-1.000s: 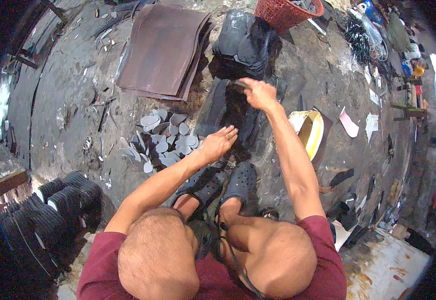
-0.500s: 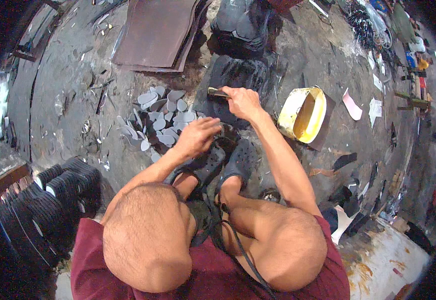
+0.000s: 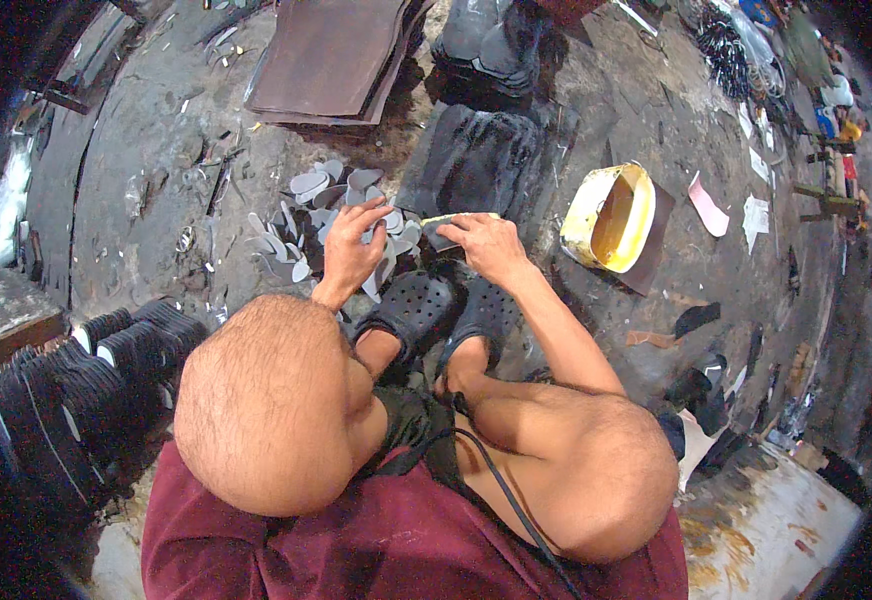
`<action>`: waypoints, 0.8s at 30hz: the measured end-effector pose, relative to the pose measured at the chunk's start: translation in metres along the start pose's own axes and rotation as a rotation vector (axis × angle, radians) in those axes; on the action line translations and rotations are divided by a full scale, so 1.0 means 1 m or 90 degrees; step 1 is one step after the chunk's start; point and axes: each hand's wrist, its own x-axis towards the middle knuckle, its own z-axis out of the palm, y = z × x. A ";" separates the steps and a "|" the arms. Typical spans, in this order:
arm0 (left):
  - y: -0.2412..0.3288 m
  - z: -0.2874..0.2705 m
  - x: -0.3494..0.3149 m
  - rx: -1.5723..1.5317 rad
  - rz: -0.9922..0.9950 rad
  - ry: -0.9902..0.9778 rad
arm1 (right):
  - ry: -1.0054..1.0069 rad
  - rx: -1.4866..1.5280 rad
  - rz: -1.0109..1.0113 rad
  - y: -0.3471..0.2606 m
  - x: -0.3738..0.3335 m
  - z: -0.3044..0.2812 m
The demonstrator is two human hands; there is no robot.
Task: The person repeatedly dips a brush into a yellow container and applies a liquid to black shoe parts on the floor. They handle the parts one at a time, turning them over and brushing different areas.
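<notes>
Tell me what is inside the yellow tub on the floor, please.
The yellow tub holds a yellowish-brown liquid, like glue, up its inner walls. It stands on a dark sheet. What lies beneath the liquid is covered.

We see only part of the flat grey piece [image 3: 438, 236]: the right hand [image 3: 491, 248] covers its near end. The left hand [image 3: 348, 250] hides several of the grey cut-outs [image 3: 301, 225] beneath it. Our own knees mask the ankles above the black clogs [image 3: 446, 305]. The brown sheets [image 3: 331, 55] and the dark stack [image 3: 486, 40] are cut off by the upper edge. The stacked black soles [image 3: 66, 385] fade into the dark rim at left. Items at far right [image 3: 826, 110] are too small to identify.
</notes>
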 end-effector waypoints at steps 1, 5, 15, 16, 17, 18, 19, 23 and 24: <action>0.003 0.000 0.001 -0.018 -0.033 -0.010 | 0.001 -0.002 -0.006 0.000 -0.002 0.000; -0.002 0.001 0.001 0.000 -0.026 -0.005 | -0.008 0.016 -0.015 -0.002 -0.005 -0.005; 0.001 0.034 0.030 0.111 0.156 -0.206 | 0.403 0.709 0.314 0.046 0.008 -0.150; 0.009 0.048 0.040 0.150 0.220 -0.249 | 0.427 0.671 0.351 0.057 0.003 -0.155; 0.017 0.062 0.050 0.190 0.284 -0.291 | 0.451 0.634 0.387 0.069 -0.001 -0.157; 0.023 0.072 0.057 0.248 0.332 -0.313 | 0.473 0.604 0.421 0.076 -0.001 -0.157; 0.023 0.080 0.064 0.285 0.349 -0.342 | 0.512 0.611 0.417 0.080 0.000 -0.154; 0.024 0.093 0.099 0.322 0.371 -0.485 | 0.610 0.617 0.440 0.092 -0.013 -0.127; 0.034 0.084 0.114 0.277 0.333 -0.550 | 0.618 0.647 0.450 0.093 -0.018 -0.121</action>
